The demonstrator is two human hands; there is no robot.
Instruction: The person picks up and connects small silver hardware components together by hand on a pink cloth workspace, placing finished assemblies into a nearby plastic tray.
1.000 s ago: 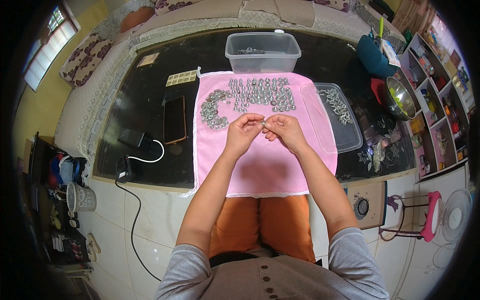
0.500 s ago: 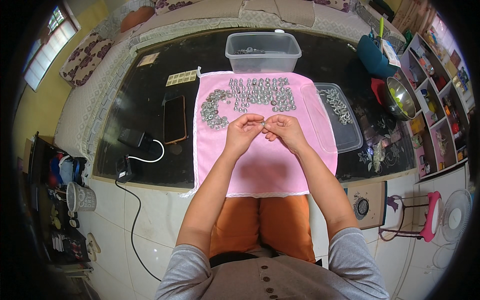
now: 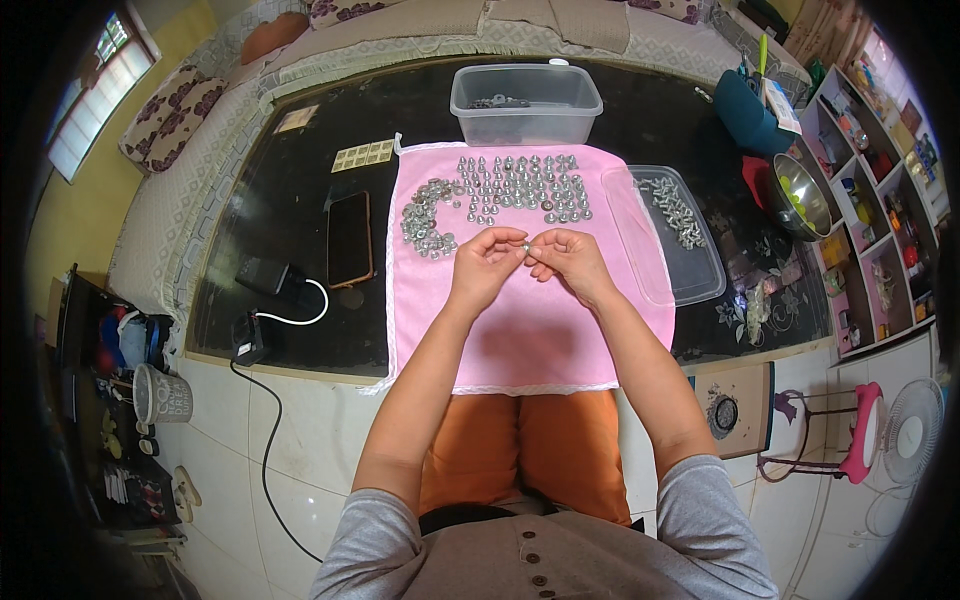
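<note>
Over the middle of a pink cloth (image 3: 440, 330), my left hand (image 3: 490, 260) and my right hand (image 3: 568, 258) meet fingertip to fingertip. Both pinch one small silvery metal fastener (image 3: 526, 246), mostly covered by the fingers. Just beyond them, many small metal pieces (image 3: 520, 185) stand upright in rows on the cloth, each wide at the base and narrower at the top. A loose pile of round, washer-like metal pieces (image 3: 428, 215) lies to the left of the rows. On the right, silvery screws (image 3: 675, 210) lie heaped on a clear plastic lid (image 3: 700, 285) that overlaps the cloth.
Behind the cloth stands a clear plastic tub (image 3: 530, 125) with dark small parts inside. A phone (image 3: 349, 240) and a black charger (image 3: 270, 278) with a white cable lie on the dark table at left. A metal bowl (image 3: 815, 205) and a teal holder (image 3: 745, 115) are at far right.
Only my fingertips have shifted very slightly around the small fastener. The rows, the pile and the screws stay as they were.
</note>
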